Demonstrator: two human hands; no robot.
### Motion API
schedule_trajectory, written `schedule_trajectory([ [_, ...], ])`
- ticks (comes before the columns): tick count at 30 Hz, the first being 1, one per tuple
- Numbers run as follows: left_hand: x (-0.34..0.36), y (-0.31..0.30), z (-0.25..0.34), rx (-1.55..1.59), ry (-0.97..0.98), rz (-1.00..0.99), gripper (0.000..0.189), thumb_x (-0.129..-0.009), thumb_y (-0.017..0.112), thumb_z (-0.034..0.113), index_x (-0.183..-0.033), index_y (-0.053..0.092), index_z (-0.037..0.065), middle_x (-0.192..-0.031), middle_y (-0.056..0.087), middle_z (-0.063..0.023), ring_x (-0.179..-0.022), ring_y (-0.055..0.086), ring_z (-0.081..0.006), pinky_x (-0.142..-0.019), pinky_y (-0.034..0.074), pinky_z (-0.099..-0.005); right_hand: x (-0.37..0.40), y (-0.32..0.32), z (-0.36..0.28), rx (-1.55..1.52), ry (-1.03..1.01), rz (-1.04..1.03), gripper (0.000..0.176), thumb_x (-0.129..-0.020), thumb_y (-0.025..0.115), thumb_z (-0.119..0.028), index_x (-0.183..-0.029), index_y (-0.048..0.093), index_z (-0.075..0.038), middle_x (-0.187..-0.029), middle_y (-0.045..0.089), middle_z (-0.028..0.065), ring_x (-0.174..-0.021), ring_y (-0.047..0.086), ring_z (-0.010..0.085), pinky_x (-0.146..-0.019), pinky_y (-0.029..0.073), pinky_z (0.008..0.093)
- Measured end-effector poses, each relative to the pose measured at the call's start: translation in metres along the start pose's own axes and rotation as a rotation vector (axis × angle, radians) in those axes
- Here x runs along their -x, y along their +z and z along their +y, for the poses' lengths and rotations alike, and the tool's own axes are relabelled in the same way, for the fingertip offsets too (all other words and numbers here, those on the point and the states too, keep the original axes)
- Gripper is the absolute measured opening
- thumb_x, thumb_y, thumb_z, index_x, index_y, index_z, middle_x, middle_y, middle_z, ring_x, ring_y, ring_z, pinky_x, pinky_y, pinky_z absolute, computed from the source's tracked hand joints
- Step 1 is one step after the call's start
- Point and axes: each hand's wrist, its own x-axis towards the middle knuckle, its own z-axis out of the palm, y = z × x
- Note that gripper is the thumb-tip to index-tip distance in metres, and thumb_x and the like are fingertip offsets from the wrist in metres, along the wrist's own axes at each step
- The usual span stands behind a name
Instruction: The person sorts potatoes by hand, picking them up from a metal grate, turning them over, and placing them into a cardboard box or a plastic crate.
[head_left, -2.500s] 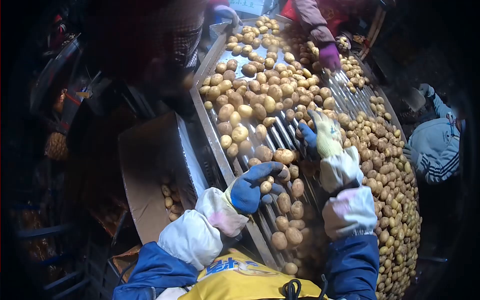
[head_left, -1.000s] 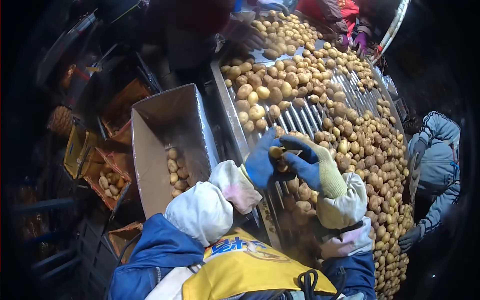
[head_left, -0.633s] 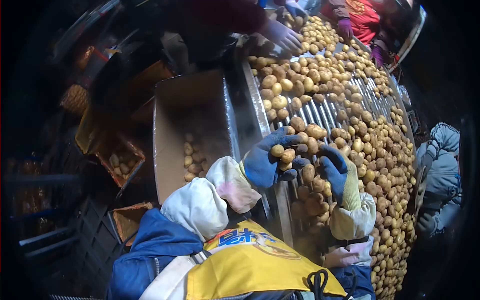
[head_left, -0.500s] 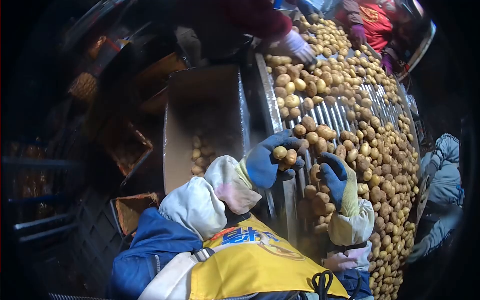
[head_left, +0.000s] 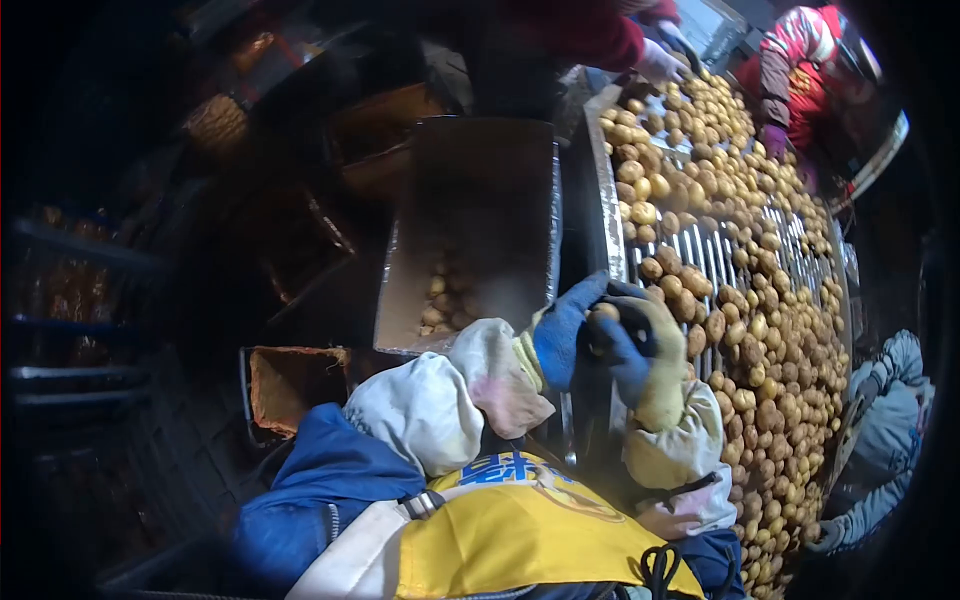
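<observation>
My left hand (head_left: 566,338), in a blue-coated glove, meets my right hand (head_left: 650,350) at the near-left edge of the sorting table. Between their curled fingers a potato (head_left: 604,312) shows, and part of another lies in shadow below it. Both hands are closed around these potatoes, though the fingers hide most of them. Just beyond my right hand, many loose potatoes (head_left: 765,370) cover the metal rollers (head_left: 712,247).
Left of the table stands a large cardboard box (head_left: 395,290) with some potatoes at its bottom. A smaller box (head_left: 290,352) sits nearer me. Co-workers' gloved hands reach in at the far end; another person (head_left: 890,420) is at the right side.
My right hand has moved left from the rollers to meet my left hand around the potatoes. The view has shifted, so the table and box appear further right.
</observation>
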Motion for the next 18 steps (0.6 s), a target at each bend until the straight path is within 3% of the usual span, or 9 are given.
schedule_trajectory([
  [1, 0.003, -0.005, 0.004, -0.052, -0.014, -0.061, 0.038, -0.11, 0.051, 0.047, -0.119, 0.069, 0.014, -0.094, 0.074, -0.0031, -0.083, 0.072, -0.0152, -0.069, 0.061, -0.0328, -0.002, -0.001, -0.018, -0.39, 0.284, 0.006, 0.02, -0.101, 0.07, -0.005, -0.119, 0.071, 0.004, -0.116, 0.073, 0.0125, -0.091, 0.073, 0.0192, -0.07, 0.059, 0.0307],
  [2, 0.005, -0.014, 0.006, -0.103, -0.027, -0.119, 0.039, -0.11, 0.051, 0.048, -0.117, 0.07, 0.014, -0.096, 0.075, -0.0019, -0.086, 0.071, -0.0146, -0.072, 0.06, -0.0328, -0.008, -0.01, -0.027, -0.514, 0.434, -0.056, 0.033, -0.106, 0.063, -0.018, -0.129, 0.066, 0.005, -0.124, 0.071, 0.0164, -0.085, 0.074, 0.0243, -0.066, 0.061, 0.0348],
  [4, 0.02, -0.011, 0.009, -0.214, 0.006, -0.09, 0.039, -0.11, 0.054, 0.045, -0.129, 0.068, 0.014, -0.107, 0.075, -0.0004, -0.092, 0.071, -0.0145, -0.072, 0.059, -0.0298, -0.009, -0.023, -0.018, -0.856, 0.425, 0.009, 0.038, -0.109, 0.058, -0.028, -0.126, 0.067, 0.004, -0.12, 0.073, 0.0198, -0.088, 0.075, 0.0251, -0.081, 0.059, 0.0384],
  [6, 0.026, -0.019, 0.014, -0.138, -0.061, -0.117, 0.041, -0.109, 0.058, 0.039, -0.14, 0.064, 0.014, -0.118, 0.074, -0.0009, -0.098, 0.072, -0.0155, -0.072, 0.058, -0.0283, 0.003, -0.026, 0.006, -1.145, 0.088, 0.104, 0.054, -0.112, 0.044, -0.043, -0.134, 0.063, 0.003, -0.137, 0.064, 0.0258, -0.109, 0.073, 0.032, -0.087, 0.06, 0.0466],
  [8, 0.051, -0.021, 0.024, -0.303, 0.009, -0.166, 0.038, -0.108, 0.062, 0.027, -0.142, 0.062, 0.011, -0.127, 0.072, -0.0044, -0.106, 0.073, -0.0183, -0.074, 0.059, -0.0288, 0.004, -0.053, 0.017, -1.434, 0.177, -0.126, 0.064, -0.11, 0.044, -0.051, -0.154, 0.049, -0.005, -0.161, 0.045, 0.0233, -0.141, 0.054, 0.0411, -0.105, 0.055, 0.0626],
  [10, 0.075, -0.019, 0.028, -0.41, 0.131, -0.111, 0.036, -0.107, 0.064, 0.023, -0.14, 0.063, 0.009, -0.131, 0.071, -0.0057, -0.109, 0.072, -0.0182, -0.073, 0.059, -0.0276, 0.011, -0.066, 0.026, -1.593, 0.356, -0.114, 0.065, -0.109, 0.049, -0.049, -0.157, 0.045, -0.005, -0.159, 0.048, 0.0206, -0.14, 0.054, 0.0405, -0.104, 0.056, 0.0598],
  [13, 0.091, -0.041, 0.049, -0.319, 0.164, -0.087, 0.034, -0.104, 0.066, 0.018, -0.135, 0.064, 0.005, -0.122, 0.071, -0.0079, -0.1, 0.071, -0.0146, -0.066, 0.056, -0.0223, 0.025, -0.069, 0.037, -1.358, 0.436, 0.053, 0.063, -0.11, 0.049, -0.047, -0.156, 0.046, -0.005, -0.158, 0.049, 0.0202, -0.139, 0.055, 0.0398, -0.104, 0.057, 0.0591],
  [14, 0.098, -0.055, 0.054, -0.104, 0.186, -0.245, 0.03, -0.104, 0.065, 0.019, -0.13, 0.065, 0.005, -0.113, 0.07, -0.0071, -0.093, 0.069, -0.0141, -0.063, 0.056, -0.023, 0.033, -0.068, 0.041, -1.28, 0.447, 0.087, 0.063, -0.11, 0.048, -0.047, -0.156, 0.046, -0.005, -0.158, 0.05, 0.0201, -0.139, 0.056, 0.0396, -0.103, 0.057, 0.0589],
  [18, 0.165, -0.081, 0.074, -0.059, 0.45, 0.16, 0.029, -0.105, 0.063, 0.027, -0.127, 0.066, 0.006, -0.108, 0.07, -0.0079, -0.085, 0.068, -0.0161, -0.056, 0.053, -0.024, 0.053, -0.061, 0.056, -1.071, 0.504, 0.124, 0.06, -0.11, 0.048, -0.044, -0.156, 0.047, -0.005, -0.157, 0.051, 0.0196, -0.138, 0.057, 0.0386, -0.103, 0.057, 0.058],
])
